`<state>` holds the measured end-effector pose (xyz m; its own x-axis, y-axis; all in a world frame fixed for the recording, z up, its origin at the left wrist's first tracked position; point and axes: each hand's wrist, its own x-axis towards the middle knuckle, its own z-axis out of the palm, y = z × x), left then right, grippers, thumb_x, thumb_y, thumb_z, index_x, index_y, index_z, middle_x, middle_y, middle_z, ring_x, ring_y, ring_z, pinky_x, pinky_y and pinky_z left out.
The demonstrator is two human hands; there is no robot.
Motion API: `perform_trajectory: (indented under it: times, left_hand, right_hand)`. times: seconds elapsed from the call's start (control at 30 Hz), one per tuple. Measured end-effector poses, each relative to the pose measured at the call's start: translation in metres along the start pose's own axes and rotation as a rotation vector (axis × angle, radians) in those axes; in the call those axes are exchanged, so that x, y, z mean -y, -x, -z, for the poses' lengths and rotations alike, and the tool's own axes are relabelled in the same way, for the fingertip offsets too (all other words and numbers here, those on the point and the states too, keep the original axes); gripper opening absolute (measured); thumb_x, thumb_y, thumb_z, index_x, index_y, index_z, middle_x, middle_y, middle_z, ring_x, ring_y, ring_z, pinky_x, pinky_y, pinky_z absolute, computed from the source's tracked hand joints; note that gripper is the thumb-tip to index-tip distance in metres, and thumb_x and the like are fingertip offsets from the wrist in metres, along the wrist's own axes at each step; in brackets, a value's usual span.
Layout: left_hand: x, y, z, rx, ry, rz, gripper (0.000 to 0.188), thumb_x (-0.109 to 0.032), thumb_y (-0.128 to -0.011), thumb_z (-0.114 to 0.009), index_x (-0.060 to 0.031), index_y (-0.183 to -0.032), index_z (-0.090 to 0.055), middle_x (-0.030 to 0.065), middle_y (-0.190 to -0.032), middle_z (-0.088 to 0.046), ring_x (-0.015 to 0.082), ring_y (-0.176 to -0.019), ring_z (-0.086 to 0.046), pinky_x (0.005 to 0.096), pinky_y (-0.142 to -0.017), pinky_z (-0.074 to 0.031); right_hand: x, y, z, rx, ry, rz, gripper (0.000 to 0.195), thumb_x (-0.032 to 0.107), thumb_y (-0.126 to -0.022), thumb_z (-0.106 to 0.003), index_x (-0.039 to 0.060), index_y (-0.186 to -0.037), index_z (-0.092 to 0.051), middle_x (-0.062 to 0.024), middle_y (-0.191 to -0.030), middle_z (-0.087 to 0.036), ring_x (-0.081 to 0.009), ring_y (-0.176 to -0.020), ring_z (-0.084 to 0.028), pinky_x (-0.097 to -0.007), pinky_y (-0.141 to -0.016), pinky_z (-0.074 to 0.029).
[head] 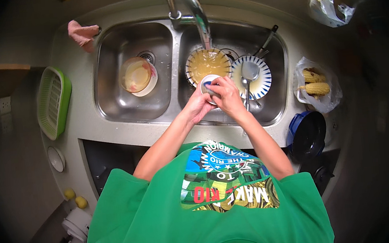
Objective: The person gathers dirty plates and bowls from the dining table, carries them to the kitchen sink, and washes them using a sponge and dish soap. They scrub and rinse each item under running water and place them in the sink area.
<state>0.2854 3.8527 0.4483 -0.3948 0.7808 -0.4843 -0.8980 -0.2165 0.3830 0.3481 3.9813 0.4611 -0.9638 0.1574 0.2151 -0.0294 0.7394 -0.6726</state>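
Over the right sink basin, my left hand (198, 107) grips a small white bowl (205, 80) tilted towards me. The fingers of my right hand (228, 95) reach into this bowl; a dark blue patch shows by the fingertips, and I cannot tell whether it is something held or part of the bowl. Just beyond sits a striped-rim bowl (206, 62) full of yellowish water, under the faucet (200, 19) spout. A blue-and-white plate (264, 79) lies to its right with a metal ladle (250, 71) and other utensils on it.
Stacked bowls (137, 76) stand in the left basin (116, 108). A pink cloth (82, 34) and a green basket (57, 103) are left of the sink. On the right are bagged corn cobs (317, 88), a dark pan (308, 135) and a plastic bag (325, 1).
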Motion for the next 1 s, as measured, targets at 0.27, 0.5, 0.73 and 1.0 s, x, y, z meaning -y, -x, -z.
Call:
perform_trajectory:
  times: [0.27,0.5,0.73,1.0]
  left_hand:
    - [0.001,0.009,0.001,-0.032,0.033,0.013,0.07,0.01,-0.072,-0.041,-0.012,-0.137,-0.029,0.013,-0.131,-0.044,0.0292,-0.122,-0.046,0.0503,-0.094,-0.047]
    - [0.002,-0.002,0.026,0.028,0.236,0.076,0.048,-0.032,-0.096,-0.041,-0.0111,-0.139,-0.03,0.0129,-0.138,-0.04,0.0296,-0.124,-0.044,0.0538,-0.101,-0.039]
    - [0.003,-0.013,0.025,-0.016,0.192,0.027,0.044,-0.043,-0.099,-0.032,-0.013,-0.131,-0.036,0.0126,-0.126,-0.047,0.0286,-0.116,-0.051,0.0513,-0.09,-0.048]
    - [0.005,-0.013,0.009,-0.062,0.125,-0.013,0.045,-0.038,-0.099,-0.035,-0.0107,-0.134,-0.035,0.0117,-0.133,-0.044,0.0268,-0.12,-0.049,0.0498,-0.097,-0.044]
  right_hand:
    - [0.0,-0.003,-0.014,-0.042,0.134,-0.071,0.03,0.001,-0.061,-0.065,0.0051,-0.091,-0.068,-0.0082,-0.091,-0.06,-0.0264,-0.089,-0.054,-0.0383,-0.081,-0.045]
    - [0.004,-0.004,0.017,0.179,0.216,0.088,0.034,0.003,-0.059,-0.067,0.0073,-0.092,-0.069,-0.0071,-0.089,-0.06,-0.0239,-0.087,-0.054,-0.036,-0.076,-0.043]
    - [0.003,-0.004,-0.008,0.11,0.037,0.097,0.032,-0.001,-0.059,-0.065,0.0073,-0.089,-0.069,-0.0049,-0.091,-0.06,-0.0249,-0.09,-0.053,-0.0367,-0.08,-0.042]
    - [-0.007,-0.013,-0.007,-0.019,0.309,0.039,0.045,0.003,-0.059,-0.068,0.0079,-0.104,-0.065,-0.0078,-0.101,-0.058,-0.0268,-0.096,-0.051,-0.0378,-0.079,-0.041]
